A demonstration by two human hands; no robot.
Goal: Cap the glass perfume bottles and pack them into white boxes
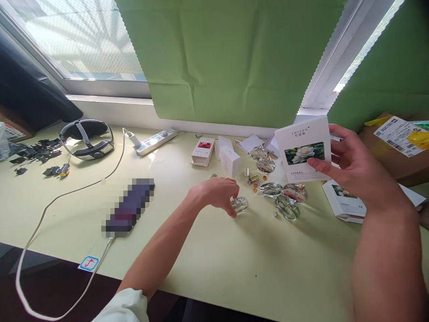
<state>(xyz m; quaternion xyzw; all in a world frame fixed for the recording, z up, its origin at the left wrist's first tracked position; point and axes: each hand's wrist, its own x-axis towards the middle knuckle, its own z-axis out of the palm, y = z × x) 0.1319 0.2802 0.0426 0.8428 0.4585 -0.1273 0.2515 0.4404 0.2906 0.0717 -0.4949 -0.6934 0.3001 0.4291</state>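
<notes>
Right hand [357,167] pinches white box [298,142] | Latin-over-Chinese brand print [300,133], flower picture [303,153] | left hand [217,193] pinches glass bottle [240,205]

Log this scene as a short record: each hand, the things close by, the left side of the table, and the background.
Left hand: low over the table, fingers at a clear glass bottle; the grip is partly hidden
Right hand: holds up a white box with a white flower picture
Close by: round glass bottles; small box with a red picture
Left side: headset; pixelated dark device
Background: green blind, window
</notes>
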